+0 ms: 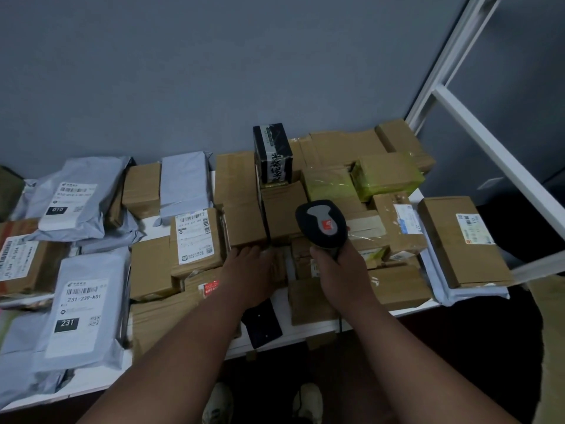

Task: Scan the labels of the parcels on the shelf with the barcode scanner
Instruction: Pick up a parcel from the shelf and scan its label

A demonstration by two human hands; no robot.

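My right hand (337, 270) grips the barcode scanner (321, 225) by its handle at frame centre, head aimed away over the brown boxes, while my left hand (250, 264) lies on a plain brown box (244, 221) just left of it, fingers hidden so I can't tell if it's gripping. Labelled parcels sit left: the carton with label (195, 237) beside my left hand, the grey mailer marked 231 (80, 304) lower left. Risk, I judge: centre boxes show no labels, so scans miss unless they're flipped, and tugging could topple the upright black box (272, 154).
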